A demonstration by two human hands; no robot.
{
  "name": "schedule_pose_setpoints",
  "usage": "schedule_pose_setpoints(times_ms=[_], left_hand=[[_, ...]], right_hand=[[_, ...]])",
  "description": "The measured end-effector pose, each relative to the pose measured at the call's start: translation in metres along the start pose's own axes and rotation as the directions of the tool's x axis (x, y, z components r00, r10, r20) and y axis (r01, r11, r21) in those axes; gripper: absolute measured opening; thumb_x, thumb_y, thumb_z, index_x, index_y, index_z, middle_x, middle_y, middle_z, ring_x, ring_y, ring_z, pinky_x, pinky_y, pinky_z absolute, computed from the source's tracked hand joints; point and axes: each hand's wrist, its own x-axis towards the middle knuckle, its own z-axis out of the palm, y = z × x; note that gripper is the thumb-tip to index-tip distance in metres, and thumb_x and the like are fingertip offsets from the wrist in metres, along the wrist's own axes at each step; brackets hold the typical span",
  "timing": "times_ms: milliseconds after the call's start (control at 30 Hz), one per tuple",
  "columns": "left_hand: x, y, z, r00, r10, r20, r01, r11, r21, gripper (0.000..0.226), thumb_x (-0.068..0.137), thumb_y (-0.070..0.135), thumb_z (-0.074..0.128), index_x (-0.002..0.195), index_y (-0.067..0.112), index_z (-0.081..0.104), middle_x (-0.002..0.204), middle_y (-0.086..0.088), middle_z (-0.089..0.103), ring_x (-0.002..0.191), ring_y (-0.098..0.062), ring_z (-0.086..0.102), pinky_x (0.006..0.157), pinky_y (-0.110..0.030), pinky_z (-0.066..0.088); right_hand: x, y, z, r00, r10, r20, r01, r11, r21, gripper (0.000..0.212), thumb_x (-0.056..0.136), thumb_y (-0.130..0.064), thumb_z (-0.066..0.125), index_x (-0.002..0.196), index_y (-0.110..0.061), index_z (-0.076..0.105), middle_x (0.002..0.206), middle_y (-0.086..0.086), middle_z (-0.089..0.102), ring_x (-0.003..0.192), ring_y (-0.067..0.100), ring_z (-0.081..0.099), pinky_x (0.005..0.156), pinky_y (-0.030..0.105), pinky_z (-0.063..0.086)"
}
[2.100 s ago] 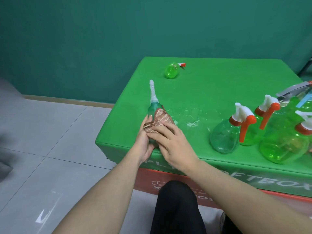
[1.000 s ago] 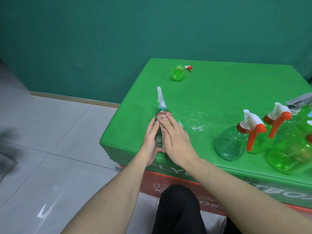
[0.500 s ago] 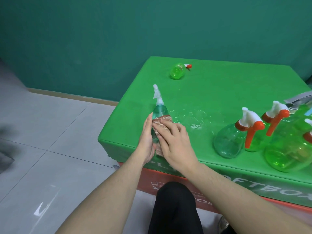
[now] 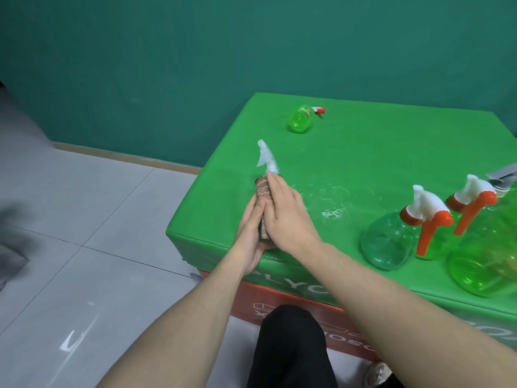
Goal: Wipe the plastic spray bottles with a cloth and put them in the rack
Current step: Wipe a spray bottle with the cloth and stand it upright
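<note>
Gripping a small spray bottle (image 4: 267, 161) near the table's near left corner, both hands work close together. The left hand (image 4: 250, 222) lies along the bottle's left side with its fingers fairly straight and pressed against the wrap, holding the bottle from below. The right hand (image 4: 282, 211) lies over the top, its fingers stretched forward along a brown patterned cloth (image 4: 263, 191) that is wrapped round the bottle's body; the fingertips reach up to the base of the white spray head. How firmly the right thumb curls under cannot be told, since it is hidden. Only the white nozzle and trigger stick out beyond the cloth, pointing far and slightly left.

On the green table (image 4: 391, 152), just right of the hands, a patch of spilled water (image 4: 330, 203) glistens. Near the far left part of the table a green bottle with an orange nozzle (image 4: 300, 120) lies on its side, well apart from the hands. At the right edge stands a group of bottles: a clear greenish bottle with a white and orange trigger (image 4: 389, 242), another green one (image 4: 436, 242) just behind it, and a large bright green bottle (image 4: 486, 256) partly cut off by the frame. None shows liquid clearly inside. A grey metal piece (image 4: 503, 173) pokes in at the far right; what it belongs to cannot be told.
</note>
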Motion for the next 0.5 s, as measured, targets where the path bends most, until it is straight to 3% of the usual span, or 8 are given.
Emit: schedule_pose_setpoints(times_ms=[133, 267, 367, 500], left_hand=[[-0.002, 0.001, 0.0, 1.0, -0.013, -0.004, 0.013, 1.0, -0.026, 0.081, 0.082, 0.053, 0.063, 0.155, 0.036, 0.035, 0.138, -0.005, 0.064, 0.114, -0.027, 0.07, 0.079, -0.054, 0.06], [-0.004, 0.002, 0.003, 1.0, -0.018, -0.014, 0.018, 1.0, 0.005, 0.076, 0.082, 0.051, 0.059, 0.153, 0.04, 0.035, 0.129, 0.001, 0.069, 0.106, -0.024, 0.073, 0.074, -0.049, 0.062], [-0.003, 0.001, 0.003, 0.999, -0.034, -0.035, 0.034, 0.999, 0.007, 0.07, 0.085, 0.052, 0.057, 0.152, 0.042, 0.037, 0.137, 0.001, 0.065, 0.109, -0.022, 0.072, 0.075, -0.049, 0.061], [0.002, -0.003, 0.002, 0.998, -0.012, -0.056, 0.015, 0.998, 0.059, 0.053, 0.101, 0.046, 0.05, 0.152, 0.041, 0.04, 0.136, 0.012, 0.066, 0.114, -0.015, 0.07, 0.076, -0.044, 0.06]], right_hand=[[0.018, 0.002, -0.001, 0.99, 0.135, 0.036, -0.138, 0.985, 0.103, 0.052, 0.109, -0.033, 0.029, 0.16, -0.023, 0.025, 0.163, 0.001, 0.025, 0.141, 0.03, 0.037, 0.119, 0.04, 0.025], [0.024, 0.009, -0.001, 0.963, 0.252, 0.099, -0.268, 0.936, 0.226, 0.053, 0.11, -0.039, 0.023, 0.161, -0.028, 0.02, 0.159, 0.011, 0.031, 0.143, 0.029, 0.039, 0.12, 0.041, 0.026], [0.012, 0.009, 0.001, 0.982, 0.181, 0.062, -0.189, 0.966, 0.177, 0.053, 0.11, -0.038, 0.023, 0.162, -0.025, 0.019, 0.163, 0.007, 0.028, 0.149, 0.024, 0.029, 0.124, 0.041, 0.02], [-0.006, 0.011, 0.004, 0.994, 0.096, 0.06, -0.101, 0.992, 0.082, 0.052, 0.11, -0.038, 0.023, 0.161, -0.031, 0.019, 0.171, 0.006, 0.002, 0.156, 0.022, 0.011, 0.124, 0.037, 0.01]])
